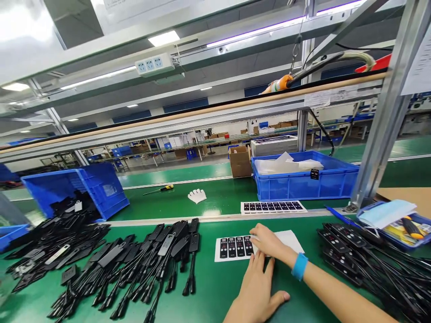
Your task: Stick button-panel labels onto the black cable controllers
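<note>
A white backing sheet (220, 259) with several black label stickers (239, 246) lies on the green bench in front of me. My right hand (269, 242), with a blue wristband (299, 266), is over the sheet. Its fingers are bent together beside the rightmost visible sticker; what is between the fingertips is hidden. My left hand (254, 287) reaches up from below, its fingertips resting at the sheet's lower edge under my right hand. Its fingers are stretched out and the thumb stands apart. The middle of the sheet is covered by my hands.
Black cabled devices (168, 242) lie in piles at left, some spilling from a tipped blue crate (107, 193). More cabled controllers (340, 244) are at right, beside a small blue tray (400, 240). Behind are another sticker sheet (273, 207), a glove (197, 195), a screwdriver (164, 188) and a blue bin (303, 188).
</note>
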The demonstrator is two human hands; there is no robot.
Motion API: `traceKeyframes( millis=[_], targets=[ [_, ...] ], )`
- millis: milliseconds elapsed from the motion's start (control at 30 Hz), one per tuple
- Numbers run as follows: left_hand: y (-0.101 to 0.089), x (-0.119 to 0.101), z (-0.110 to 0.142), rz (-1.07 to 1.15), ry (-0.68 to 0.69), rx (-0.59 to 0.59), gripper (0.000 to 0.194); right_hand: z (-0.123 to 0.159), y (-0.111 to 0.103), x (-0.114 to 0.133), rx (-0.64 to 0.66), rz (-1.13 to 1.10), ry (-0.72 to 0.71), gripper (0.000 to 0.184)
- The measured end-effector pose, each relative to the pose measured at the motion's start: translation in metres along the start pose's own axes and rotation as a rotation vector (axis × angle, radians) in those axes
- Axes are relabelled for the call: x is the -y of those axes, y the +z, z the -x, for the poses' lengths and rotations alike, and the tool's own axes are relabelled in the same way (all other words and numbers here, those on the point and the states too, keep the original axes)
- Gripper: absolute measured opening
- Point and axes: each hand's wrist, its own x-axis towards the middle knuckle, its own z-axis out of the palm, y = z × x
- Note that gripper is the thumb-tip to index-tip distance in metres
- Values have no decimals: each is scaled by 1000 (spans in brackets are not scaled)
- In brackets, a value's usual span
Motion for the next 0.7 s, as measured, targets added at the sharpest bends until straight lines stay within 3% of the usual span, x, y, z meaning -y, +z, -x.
traceKeyframes(
  millis=[67, 167, 367, 433, 500, 567, 633, 700],
  targets=[
    [-1, 0, 0, 7, 40, -8, 83, -4, 12, 6, -53, -96, -4, 15],
    [-1, -1, -1, 1, 70, -21, 86, 1, 12, 11, -153, -250, -36, 16],
    [0, -2, -4, -209, 68, -47, 79, 23, -26, 14, -382, -517, -5, 24],
    [-14, 5, -8, -393, -43, -171, 62, 35, -37, 10, -426, -621, 32, 24],
    [-38, 20, -10, -580, -265, -386, 45, 51, -42, 3, -442, -698, 88, 25],
    [-66, 40, -6, -649, -483, -552, 44, 67, -42, -6, -430, -718, 129, 26],
    [-90, 60, 2, -680, -669, -648, 40, 80, -37, -12, -412, -727, 149, 28],
    [-103, 75, 9, -689, -746, -670, 36, 88, -31, -16, -393, -738, 163, 29]
  ],
)
